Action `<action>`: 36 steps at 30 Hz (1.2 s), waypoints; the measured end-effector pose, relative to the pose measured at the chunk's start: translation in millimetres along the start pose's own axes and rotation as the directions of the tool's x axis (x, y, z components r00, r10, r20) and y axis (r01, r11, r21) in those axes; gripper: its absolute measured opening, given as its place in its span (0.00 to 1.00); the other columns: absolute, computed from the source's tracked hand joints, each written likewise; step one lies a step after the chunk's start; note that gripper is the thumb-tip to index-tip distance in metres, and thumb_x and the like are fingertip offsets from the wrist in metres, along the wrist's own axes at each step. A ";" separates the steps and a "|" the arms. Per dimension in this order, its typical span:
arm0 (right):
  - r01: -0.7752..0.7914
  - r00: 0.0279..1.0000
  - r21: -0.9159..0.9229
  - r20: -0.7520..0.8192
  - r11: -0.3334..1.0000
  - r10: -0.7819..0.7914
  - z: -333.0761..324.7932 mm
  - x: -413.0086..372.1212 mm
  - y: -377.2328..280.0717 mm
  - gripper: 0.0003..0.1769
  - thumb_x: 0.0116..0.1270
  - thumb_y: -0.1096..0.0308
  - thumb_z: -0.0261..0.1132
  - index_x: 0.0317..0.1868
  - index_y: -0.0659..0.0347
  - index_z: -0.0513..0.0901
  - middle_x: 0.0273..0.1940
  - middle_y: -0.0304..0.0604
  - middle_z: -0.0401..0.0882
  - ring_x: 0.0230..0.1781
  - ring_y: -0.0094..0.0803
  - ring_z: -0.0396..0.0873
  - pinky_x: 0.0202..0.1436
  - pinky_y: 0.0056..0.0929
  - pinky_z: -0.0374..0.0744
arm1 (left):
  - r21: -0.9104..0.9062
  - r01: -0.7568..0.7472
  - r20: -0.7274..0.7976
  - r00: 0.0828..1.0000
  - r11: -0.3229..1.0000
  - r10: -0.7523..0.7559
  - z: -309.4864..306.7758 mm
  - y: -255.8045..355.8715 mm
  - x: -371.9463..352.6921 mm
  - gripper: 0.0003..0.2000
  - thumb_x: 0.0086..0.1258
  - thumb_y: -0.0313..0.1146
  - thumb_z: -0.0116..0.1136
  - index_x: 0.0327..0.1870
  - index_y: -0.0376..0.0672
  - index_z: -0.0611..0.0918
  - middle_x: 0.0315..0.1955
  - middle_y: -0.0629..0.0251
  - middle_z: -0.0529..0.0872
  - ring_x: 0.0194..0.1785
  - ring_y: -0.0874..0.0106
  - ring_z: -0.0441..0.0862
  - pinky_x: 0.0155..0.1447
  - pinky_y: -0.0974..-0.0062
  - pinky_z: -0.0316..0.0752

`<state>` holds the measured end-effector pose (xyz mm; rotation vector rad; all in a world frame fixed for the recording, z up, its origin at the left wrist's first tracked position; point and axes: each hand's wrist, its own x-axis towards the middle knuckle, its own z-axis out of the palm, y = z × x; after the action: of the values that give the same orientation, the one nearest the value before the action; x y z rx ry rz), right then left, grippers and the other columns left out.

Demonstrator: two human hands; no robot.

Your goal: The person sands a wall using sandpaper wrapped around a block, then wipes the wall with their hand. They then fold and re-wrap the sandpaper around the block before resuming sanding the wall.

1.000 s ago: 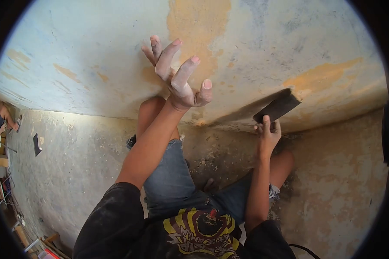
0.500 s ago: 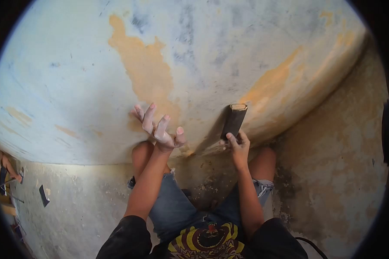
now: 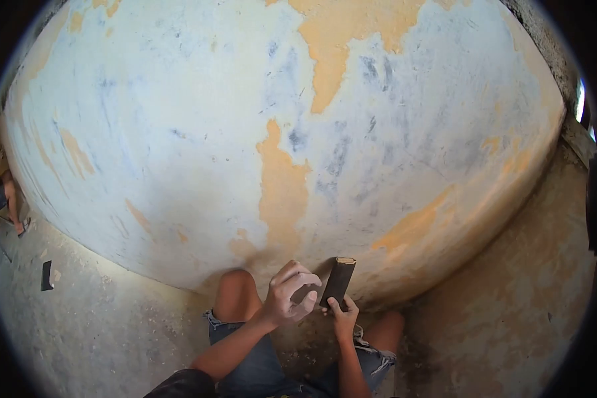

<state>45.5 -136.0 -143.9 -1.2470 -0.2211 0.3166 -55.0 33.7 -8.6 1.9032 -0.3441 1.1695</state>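
Observation:
My right hand (image 3: 343, 318) grips the lower end of a sanding block (image 3: 338, 282), a pale core wrapped in dark sandpaper, held upright in front of the wall. My left hand (image 3: 290, 293) is dusty white and holds nothing. Its fingers curve with a gap between them and the thumb, and their tips point at the block's side. Behind both hands rises the whitish wall (image 3: 199, 166), with orange-tan patches and grey smudges on it.
A dark curved scrap (image 3: 46, 275) lies on the dusty concrete floor (image 3: 132, 318) at left. Another person's leg (image 3: 13, 204) shows at the far left edge. My bent knees (image 3: 236, 295) flank my forearms, close to the wall's foot.
The view has tilted up, showing more wall. My left hand has moved right, close to the sanding block, its fingers curling from an upturned spread. My right hand still holds the block.

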 end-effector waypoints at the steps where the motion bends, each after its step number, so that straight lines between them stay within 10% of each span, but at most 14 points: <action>1: 0.047 0.998 -0.040 0.049 0.998 -0.045 7.2 2.3 -6.3 0.11 0.67 0.70 0.72 0.45 0.69 0.83 0.34 0.41 0.85 0.28 0.23 0.82 0.31 0.23 0.80 | 0.028 0.026 0.007 1.000 0.999 -0.027 3.0 5.1 -14.2 0.10 0.65 0.31 0.60 0.44 0.38 0.83 0.33 0.60 0.78 0.36 0.67 0.77 0.39 0.69 0.73; 3: 0.081 0.993 -0.097 0.098 0.992 -0.071 25.5 -0.3 -25.8 0.11 0.67 0.70 0.73 0.42 0.69 0.84 0.33 0.40 0.85 0.29 0.23 0.83 0.34 0.23 0.81 | -0.047 0.551 -0.034 0.833 0.833 -0.552 12.1 10.7 -44.7 0.19 0.67 0.31 0.64 0.58 0.38 0.78 0.42 0.61 0.79 0.45 0.68 0.78 0.44 0.70 0.75; 7: -0.048 0.998 0.039 0.043 0.998 0.047 45.0 -3.6 20.7 0.11 0.67 0.70 0.72 0.43 0.70 0.84 0.34 0.42 0.86 0.30 0.24 0.84 0.34 0.23 0.81 | -0.364 0.805 0.094 0.532 0.468 -0.842 36.5 -4.5 -115.7 0.30 0.69 0.34 0.67 0.70 0.40 0.69 0.53 0.62 0.77 0.58 0.70 0.77 0.57 0.73 0.78; 15: 0.082 0.972 -0.075 0.228 0.994 -0.063 37.6 1.6 -31.8 0.13 0.65 0.72 0.73 0.47 0.70 0.85 0.34 0.39 0.86 0.29 0.20 0.81 0.32 0.20 0.79 | -0.266 0.678 0.006 0.712 0.685 -0.702 47.7 -20.3 -85.9 0.27 0.73 0.33 0.65 0.70 0.36 0.70 0.59 0.58 0.75 0.57 0.73 0.79 0.59 0.73 0.77; 17: 0.060 0.969 -0.067 0.245 0.996 -0.041 25.8 -0.7 -12.5 0.13 0.66 0.71 0.73 0.47 0.70 0.85 0.33 0.38 0.86 0.28 0.20 0.81 0.32 0.20 0.79 | -0.475 0.715 0.007 0.586 0.512 -0.811 53.8 -20.6 -78.6 0.23 0.73 0.33 0.65 0.64 0.34 0.75 0.51 0.61 0.82 0.52 0.76 0.80 0.56 0.75 0.77; 27: -0.155 0.852 -0.020 0.503 0.988 0.144 14.5 -15.3 15.3 0.22 0.71 0.66 0.69 0.61 0.69 0.78 0.43 0.40 0.86 0.37 0.25 0.85 0.36 0.22 0.82 | -0.294 0.743 -0.324 0.515 0.602 -0.794 52.1 -44.4 -126.2 0.19 0.71 0.37 0.68 0.54 0.30 0.82 0.42 0.63 0.85 0.43 0.79 0.80 0.51 0.79 0.75; 36: -0.285 0.911 0.232 0.366 0.930 0.188 -4.6 9.8 71.6 0.26 0.75 0.61 0.64 0.66 0.68 0.72 0.44 0.42 0.84 0.33 0.27 0.86 0.34 0.23 0.84 | -0.129 0.736 -0.071 0.661 0.664 -0.747 67.1 -46.1 -113.4 0.18 0.72 0.36 0.65 0.56 0.34 0.81 0.49 0.59 0.85 0.52 0.72 0.80 0.57 0.74 0.74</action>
<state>48.0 -116.4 -213.5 -0.9303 -0.3073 0.7544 -46.4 -12.5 -140.1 1.6153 0.4349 0.6688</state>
